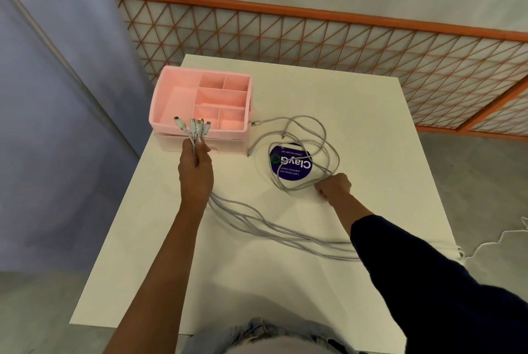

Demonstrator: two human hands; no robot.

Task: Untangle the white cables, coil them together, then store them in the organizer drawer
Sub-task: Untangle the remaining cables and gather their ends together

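Note:
Several white cables (265, 222) trail across the white table (371, 125). My left hand (195, 171) grips a bunch of them just below their plug ends (194, 125), which stick up in front of the pink organizer (155, 102). From that hand the strands run along the table to the right and pass under my right sleeve. My right hand (334, 185) is closed around the strands at the near edge of a loose tangle of loops (303, 136). The organizer's drawer front (228, 143) sits low beneath its open top compartments.
A round blue sticker (291, 165) lies on the table under the loops. One cable plug (254, 123) rests beside the organizer's right wall. An orange wire grid panel (343, 48) leans behind the table. A thin white cord (491, 242) lies on the floor at right.

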